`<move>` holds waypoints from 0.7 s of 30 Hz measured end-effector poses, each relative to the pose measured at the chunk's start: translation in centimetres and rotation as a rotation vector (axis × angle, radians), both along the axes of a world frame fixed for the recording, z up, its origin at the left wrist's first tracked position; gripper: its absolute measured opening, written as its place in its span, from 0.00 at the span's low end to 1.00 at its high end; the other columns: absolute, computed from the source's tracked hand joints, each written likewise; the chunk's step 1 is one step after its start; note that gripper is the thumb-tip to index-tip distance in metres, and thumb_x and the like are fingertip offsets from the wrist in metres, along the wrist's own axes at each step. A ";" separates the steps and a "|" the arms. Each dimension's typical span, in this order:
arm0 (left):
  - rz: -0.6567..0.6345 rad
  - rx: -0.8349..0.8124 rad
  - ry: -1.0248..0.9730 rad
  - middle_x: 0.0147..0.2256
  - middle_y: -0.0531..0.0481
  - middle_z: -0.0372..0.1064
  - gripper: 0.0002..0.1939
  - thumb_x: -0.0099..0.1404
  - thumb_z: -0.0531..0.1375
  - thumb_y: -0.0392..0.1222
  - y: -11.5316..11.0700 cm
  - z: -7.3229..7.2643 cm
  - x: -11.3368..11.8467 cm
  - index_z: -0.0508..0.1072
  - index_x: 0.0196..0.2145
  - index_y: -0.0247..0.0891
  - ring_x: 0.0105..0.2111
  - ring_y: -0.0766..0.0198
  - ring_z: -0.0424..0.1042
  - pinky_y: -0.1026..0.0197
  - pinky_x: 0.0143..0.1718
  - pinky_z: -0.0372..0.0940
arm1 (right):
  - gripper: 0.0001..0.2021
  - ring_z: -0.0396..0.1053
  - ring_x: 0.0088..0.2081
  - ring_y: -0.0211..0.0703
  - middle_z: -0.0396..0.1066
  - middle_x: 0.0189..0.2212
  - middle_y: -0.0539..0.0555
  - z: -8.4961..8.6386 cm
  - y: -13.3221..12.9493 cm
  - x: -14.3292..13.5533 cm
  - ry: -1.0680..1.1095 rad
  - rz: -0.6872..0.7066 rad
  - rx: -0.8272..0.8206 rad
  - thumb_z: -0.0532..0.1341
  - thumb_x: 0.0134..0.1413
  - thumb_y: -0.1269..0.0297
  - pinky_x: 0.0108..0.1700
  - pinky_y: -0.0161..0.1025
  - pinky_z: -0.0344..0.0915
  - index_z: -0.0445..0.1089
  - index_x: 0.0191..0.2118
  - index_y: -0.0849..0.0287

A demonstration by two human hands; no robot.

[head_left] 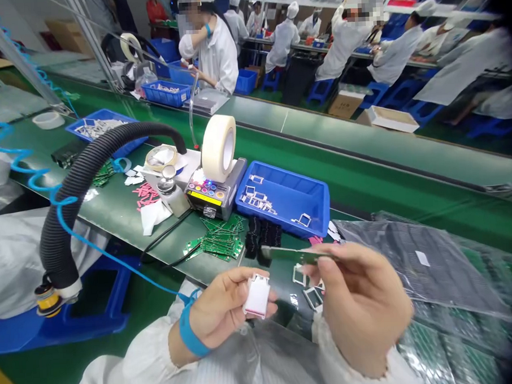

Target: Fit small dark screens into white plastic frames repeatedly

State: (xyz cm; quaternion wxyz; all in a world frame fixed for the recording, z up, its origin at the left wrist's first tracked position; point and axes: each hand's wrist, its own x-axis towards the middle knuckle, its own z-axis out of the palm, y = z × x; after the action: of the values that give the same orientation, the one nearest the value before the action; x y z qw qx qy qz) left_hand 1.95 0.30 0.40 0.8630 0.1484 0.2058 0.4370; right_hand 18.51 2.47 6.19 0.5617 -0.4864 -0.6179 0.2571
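My left hand [221, 304] has a small white piece [257, 296] gripped between thumb and fingers, its flat white face turned up toward the camera, with a thin pinkish-red line along the lower end. There's a blue strap [191, 332] around that wrist. My right hand [366, 300] is pinching a green circuit board [290, 254] by one end, and I'm seeing it nearly edge-on (so no clue what's on its face). The two parts are near each other but not touching.

Just past the right fingers, some open white frames [309, 300] lie on the counter [116, 209]. Further out I've got dark bundles [268, 234] side by side, and left of those a messy heap of green boards [219, 240]. Behind the bundles sits a blue bin [290, 195] with more white frames inside, mostly bunched at its left end.

Left of the bin is a tape machine [214, 200] with a fat tape roll [212, 151] standing on top, then a bottle [174, 202] beside it and some pink strips [146, 192]. A black ribbed hose [58, 234] arches over the left side. Way across, a person in white [222, 52] stands at the far side.
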 end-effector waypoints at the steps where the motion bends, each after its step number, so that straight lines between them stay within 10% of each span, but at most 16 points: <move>1: 0.004 -0.004 -0.018 0.34 0.45 0.78 0.19 0.51 0.67 0.44 0.0 -0.1 0.0 0.75 0.41 0.36 0.31 0.63 0.76 0.64 0.34 0.66 | 0.10 0.74 0.28 0.38 0.75 0.34 0.50 -0.2 -0.3 0.0 -0.176 -0.009 0.150 0.59 0.54 0.74 0.27 0.34 0.70 0.67 0.40 0.51; 5: 0.069 -0.033 -0.062 0.28 0.51 0.75 0.16 0.49 0.69 0.41 0.2 0.3 0.1 0.76 0.36 0.35 0.27 0.70 0.72 0.69 0.31 0.63 | 0.13 0.73 0.30 0.41 0.77 0.35 0.53 -0.9 -1.4 -0.4 -0.603 0.234 0.411 0.58 0.53 0.76 0.29 0.38 0.70 0.69 0.42 0.53; 14: 0.141 0.000 0.024 0.24 0.55 0.72 0.16 0.47 0.70 0.43 0.3 1.0 0.1 0.76 0.35 0.38 0.24 0.70 0.68 0.66 0.31 0.60 | 0.22 0.72 0.32 0.42 0.75 0.42 0.56 -3.0 -3.0 -1.0 -0.559 0.303 0.401 0.61 0.50 0.77 0.32 0.40 0.70 0.66 0.52 0.56; 18: 0.108 -0.004 -0.004 0.26 0.51 0.75 0.12 0.50 0.68 0.43 0.1 0.4 -0.2 0.77 0.33 0.35 0.26 0.69 0.71 0.66 0.32 0.63 | 0.14 0.72 0.36 0.41 0.75 0.38 0.52 -1.9 -2.3 -0.7 -0.258 0.224 0.224 0.59 0.53 0.77 0.36 0.39 0.71 0.69 0.43 0.51; 21: -0.023 -0.039 -0.007 0.29 0.47 0.76 0.16 0.51 0.67 0.44 -0.1 -0.1 -0.4 0.77 0.36 0.32 0.28 0.65 0.74 0.65 0.32 0.66 | 0.04 0.71 0.35 0.43 0.72 0.32 0.53 -1.2 -1.5 -0.6 0.146 0.299 -0.032 0.59 0.56 0.59 0.31 0.38 0.70 0.67 0.35 0.52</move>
State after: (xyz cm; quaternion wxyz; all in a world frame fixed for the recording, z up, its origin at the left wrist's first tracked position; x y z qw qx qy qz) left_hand 1.53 0.20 0.30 0.8713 0.1324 0.2096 0.4236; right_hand 17.89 0.98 4.94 0.5528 -0.3779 -0.6369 0.3820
